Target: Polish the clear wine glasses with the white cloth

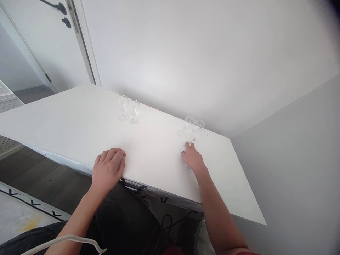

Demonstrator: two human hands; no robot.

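Note:
My right hand (191,156) is low over the white tabletop (156,156), its fingers closed around a small whitish thing (183,149). Most of that thing is hidden by the fingers, so its kind does not show. Just beyond the fingertips stands a close group of clear glasses (189,121); their outlines overlap. My left hand (108,163) rests palm down at the table's near edge, fingers loosely bent and thumb apart, holding nothing. Farther back on the left, two clear stemmed glasses (134,108) stand upright side by side.
A pale wall (202,63) runs along the table's far side. At the upper left is a white door (50,42) with a dark handle (61,7). Black cables (170,223) hang below the near edge. A white cord (71,238) crosses the lower left.

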